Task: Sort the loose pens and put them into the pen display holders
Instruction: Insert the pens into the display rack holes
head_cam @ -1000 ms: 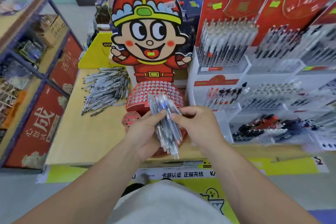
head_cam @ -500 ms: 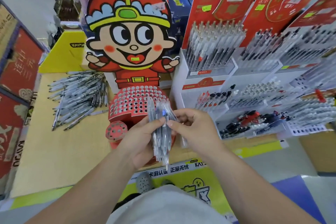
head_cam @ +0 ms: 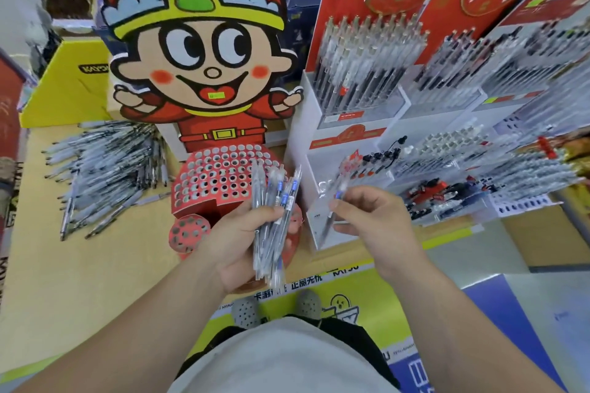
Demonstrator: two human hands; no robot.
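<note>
The right grip (head_cam: 370, 220) pinches one pen (head_cam: 332, 214) between thumb and fingertips, held apart from the bundle (head_cam: 271, 220) that the left grip (head_cam: 233, 246) clasps round its middle. The pen's long axis runs near upright, clicker end up and leaning a little right, tip down towards the tabletop (head_cam: 95, 265). It hangs just in front of the lower left corner of the white rack (head_cam: 348, 137), whose filled rows climb away up and right. The red holder (head_cam: 217, 172), its top full of empty holes, lies to the pen's left, beyond the bundle and nearer the left grip. So the right grip is the nearer to the rack, and the pen points roughly the way a slot would take it. I judge the next move to be a short carry forward and right, or left past the bundle to the red holder; which is meant I cannot tell. The pen is slim and clear-barrelled with a blue band near the top, like those in the bundle. The loose pens (head_cam: 105, 175) lie heaped on the tabletop well to the left.
</note>
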